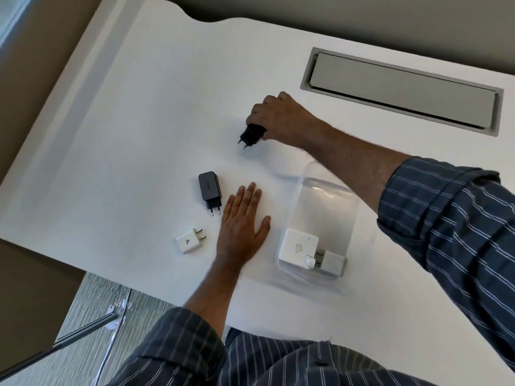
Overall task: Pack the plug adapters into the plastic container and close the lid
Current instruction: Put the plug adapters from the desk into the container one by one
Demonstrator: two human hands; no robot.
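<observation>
The right hand [274, 115] grips a small black two-pin plug adapter [251, 135] over the white surface [139, 135], pins pointing toward the person. The left hand [242, 221] lies flat, fingers straight, between a dark grey flat plug adapter [209, 189] and the clear rectangular plastic container [320, 218], which holds two white adapters [299, 247]. A small white square two-pin adapter [190, 240] lies near the surface's edge.
</observation>
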